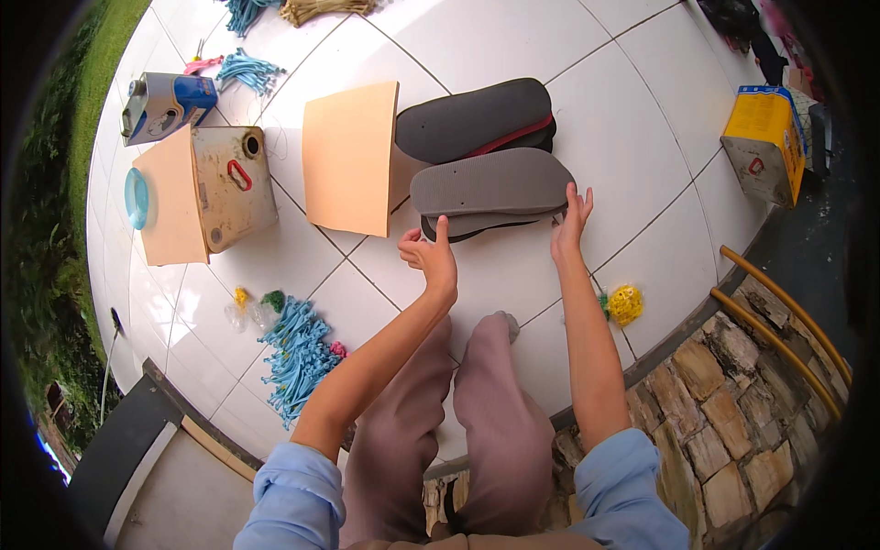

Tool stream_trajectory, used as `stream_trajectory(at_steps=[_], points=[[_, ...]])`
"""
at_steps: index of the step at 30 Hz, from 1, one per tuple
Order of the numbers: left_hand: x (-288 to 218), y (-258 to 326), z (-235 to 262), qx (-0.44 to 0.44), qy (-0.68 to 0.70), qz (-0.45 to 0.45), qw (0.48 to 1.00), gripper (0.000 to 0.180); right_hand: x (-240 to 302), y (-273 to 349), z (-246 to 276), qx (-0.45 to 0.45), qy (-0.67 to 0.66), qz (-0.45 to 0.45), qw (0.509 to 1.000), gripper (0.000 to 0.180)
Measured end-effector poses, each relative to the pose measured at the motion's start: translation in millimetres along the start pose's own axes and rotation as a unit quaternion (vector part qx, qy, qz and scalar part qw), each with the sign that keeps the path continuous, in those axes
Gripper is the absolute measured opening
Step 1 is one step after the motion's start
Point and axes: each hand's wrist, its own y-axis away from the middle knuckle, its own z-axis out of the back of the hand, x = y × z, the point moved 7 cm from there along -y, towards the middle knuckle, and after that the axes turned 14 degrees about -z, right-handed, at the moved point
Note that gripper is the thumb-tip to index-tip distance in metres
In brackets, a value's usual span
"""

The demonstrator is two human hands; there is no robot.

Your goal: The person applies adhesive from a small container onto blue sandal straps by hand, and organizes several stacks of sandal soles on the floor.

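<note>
A pile of grey flip-flop soles lies on the white tiled floor in front of me, with small strap holes in the top one. At its near left end is my left hand, one finger up against the edge and the others loosely bent. Around the right end stands my right hand, fingers apart and close to the sole's edge; whether it touches is hard to tell. Just beyond, black soles are stacked, a red layer showing between them. Neither hand grips anything.
Left of the soles lies a peach foam sheet. Farther left are a rusty tin, a light-blue ring and a blue can. Blue straps are heaped near my left arm. A yellow bundle and yellow tin are right.
</note>
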Motion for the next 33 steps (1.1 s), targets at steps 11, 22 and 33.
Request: stream_trajectory(at_steps=[11, 22, 33], points=[[-200.7, -124.3, -126.1, 0.319, -0.278, -0.489, 0.763, 0.094, -101.3, 51.7, -99.6, 0.034, -0.137, -0.203, 0.969, 0.115], [-182.9, -123.3, -138.4, 0.495, -0.425, -0.409, 0.638, 0.096, -78.3, 54.3, -127.4, 0.068, -0.222, -0.213, 0.949, 0.114], [-191.1, -131.9, -114.6, 0.464, -0.454, -0.423, 0.632, 0.092, -110.0, 69.7, -157.9, 0.031, -0.18, -0.258, 0.949, 0.124]])
